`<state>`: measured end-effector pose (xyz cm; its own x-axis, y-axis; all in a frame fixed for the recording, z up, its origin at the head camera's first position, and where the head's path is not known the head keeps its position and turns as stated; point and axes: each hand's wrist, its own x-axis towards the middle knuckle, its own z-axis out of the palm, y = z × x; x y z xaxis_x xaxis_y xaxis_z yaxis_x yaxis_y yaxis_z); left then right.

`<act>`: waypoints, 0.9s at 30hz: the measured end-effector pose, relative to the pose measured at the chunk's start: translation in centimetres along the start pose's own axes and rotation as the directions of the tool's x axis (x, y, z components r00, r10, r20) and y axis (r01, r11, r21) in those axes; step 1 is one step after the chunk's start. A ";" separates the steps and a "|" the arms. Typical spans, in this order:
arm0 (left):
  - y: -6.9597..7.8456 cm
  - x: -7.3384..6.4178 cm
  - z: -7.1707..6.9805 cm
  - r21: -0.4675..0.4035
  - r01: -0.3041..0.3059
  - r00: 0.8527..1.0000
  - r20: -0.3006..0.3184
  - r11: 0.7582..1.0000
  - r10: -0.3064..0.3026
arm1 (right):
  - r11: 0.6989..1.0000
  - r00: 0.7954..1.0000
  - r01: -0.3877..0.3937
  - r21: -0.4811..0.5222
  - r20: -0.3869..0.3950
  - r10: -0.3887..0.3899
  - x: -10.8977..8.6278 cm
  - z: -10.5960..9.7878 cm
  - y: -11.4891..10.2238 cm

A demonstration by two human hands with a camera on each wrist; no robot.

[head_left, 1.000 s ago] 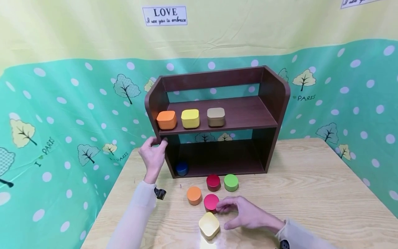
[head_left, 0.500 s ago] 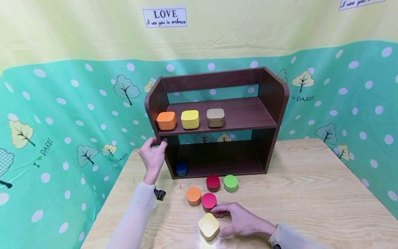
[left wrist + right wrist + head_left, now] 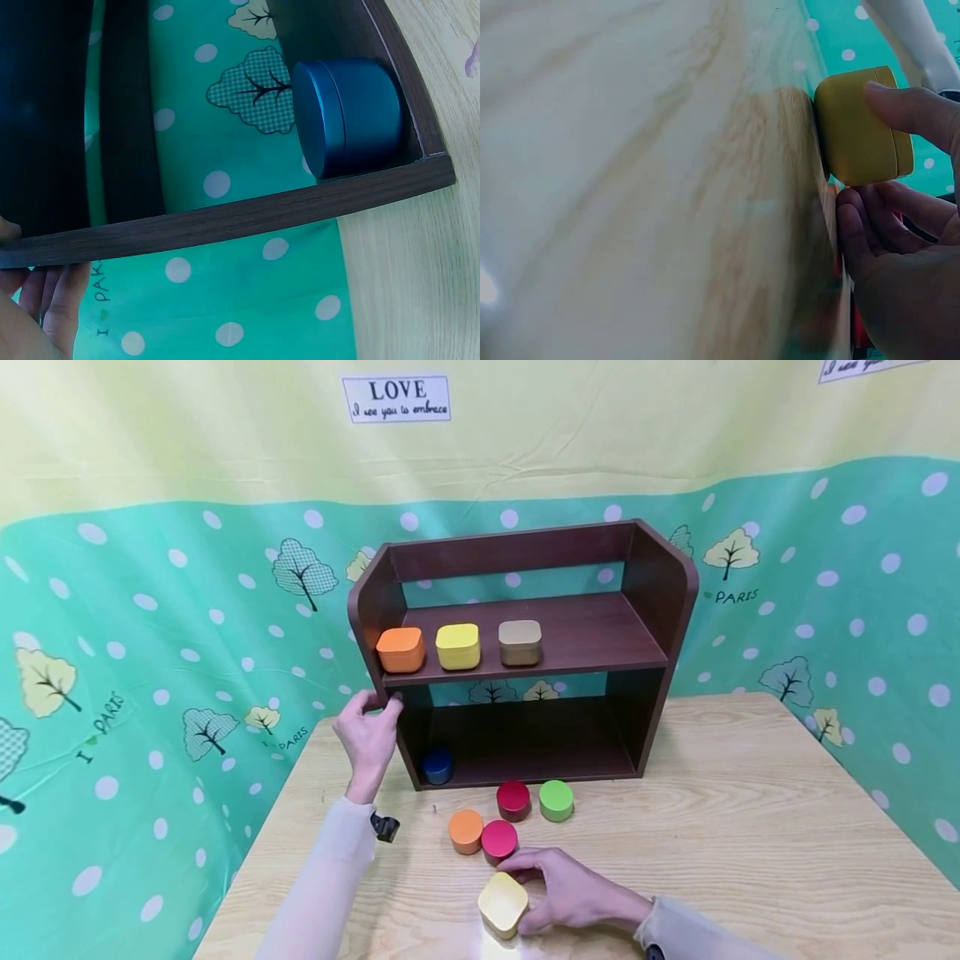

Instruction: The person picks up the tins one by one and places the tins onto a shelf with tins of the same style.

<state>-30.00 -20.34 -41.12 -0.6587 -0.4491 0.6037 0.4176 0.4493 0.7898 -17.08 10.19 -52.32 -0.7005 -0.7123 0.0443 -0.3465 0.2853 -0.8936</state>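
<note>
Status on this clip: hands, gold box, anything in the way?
Left hand grips shelf unit, left side. Right hand curled about gold box on table. Crimson round box crowds that hand.

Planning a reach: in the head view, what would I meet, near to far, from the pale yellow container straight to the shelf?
Pale yellow container, pink round container, dark red round container, brown shelf.

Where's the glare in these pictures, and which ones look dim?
Head view: bright, glare on the table in front of the pale yellow box; left wrist view: dim, shelf almost black at left; right wrist view: dim, white glare spot at the left edge.
</note>
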 end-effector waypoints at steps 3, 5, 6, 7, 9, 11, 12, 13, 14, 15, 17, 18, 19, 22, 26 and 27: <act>0.0 0.0 0.0 0.004 0.002 1.000 0.001 1.000 -0.002 | 1.000 1.000 -0.011 0.006 0.002 0.011 0.2 0.2 -0.1; -0.1 0.1 0.0 0.005 0.001 1.000 0.003 1.000 -0.001 | 1.000 1.000 -0.019 -0.002 0.004 0.019 0.3 0.3 -0.2; -0.1 0.1 0.0 0.006 0.001 1.000 0.004 1.000 -0.001 | 1.000 1.000 -0.015 -0.007 0.006 0.015 0.3 0.4 -0.2; -0.1 0.1 0.0 0.006 0.000 1.000 0.004 1.000 0.000 | 1.000 1.000 -0.013 -0.011 0.006 0.013 0.3 0.4 -0.2; -0.1 0.1 0.0 0.004 -0.001 1.000 0.003 1.000 0.001 | 1.000 1.000 -0.003 -0.026 0.007 0.003 0.3 0.5 -0.3; -0.1 0.1 0.0 0.005 -0.001 1.000 0.001 1.000 0.001 | 0.999 1.000 0.011 -0.044 0.009 -0.010 0.3 0.6 -0.3; -0.1 0.1 0.0 0.006 -0.001 1.000 0.000 1.000 0.001 | 0.998 1.000 0.018 -0.055 0.007 -0.018 0.3 0.7 -0.3; 0.0 0.1 0.0 0.006 0.001 1.000 -0.001 1.000 -0.001 | 0.998 1.000 0.015 -0.066 0.006 -0.015 0.2 0.7 -0.4; 0.0 0.1 0.0 0.007 0.001 1.000 -0.001 1.000 -0.001 | 0.997 1.000 0.015 -0.075 0.007 -0.015 0.2 0.7 -0.4; 0.0 0.1 0.0 0.009 0.000 1.000 -0.002 1.000 0.000 | 0.997 1.000 0.016 -0.079 0.009 -0.015 0.2 0.7 -0.5; 0.1 0.1 0.0 0.012 -0.001 1.000 -0.005 1.000 0.001 | 0.996 1.000 0.016 -0.086 0.015 -0.015 0.2 0.8 -0.5; 0.1 0.1 0.0 0.013 -0.003 1.000 -0.006 1.000 0.003 | 0.996 1.000 0.018 -0.088 0.018 -0.017 0.2 0.8 -0.5; 0.1 0.1 0.0 0.013 -0.002 1.000 -0.008 1.000 0.003 | 0.996 1.000 0.016 -0.082 0.024 -0.014 0.3 0.8 -0.5; 0.1 0.1 0.0 0.014 -0.002 1.000 -0.008 1.000 0.002 | 0.998 0.999 0.014 -0.063 0.039 -0.011 0.4 0.9 -0.4; 0.1 0.1 0.0 0.016 0.002 1.000 -0.001 1.000 -0.002 | 0.999 0.999 0.000 -0.033 0.052 0.002 0.5 0.9 -0.3; 0.1 0.1 0.0 0.016 0.004 1.000 0.000 1.000 -0.004 | 1.000 0.999 -0.006 -0.027 0.054 0.007 0.5 0.9 -0.3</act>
<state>-30.00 -20.36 -41.04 -0.6600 -0.4509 0.6009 0.4054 0.4597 0.7902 -16.75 9.13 -52.44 -0.6681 -0.7439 0.0137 -0.3594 0.3065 -0.8814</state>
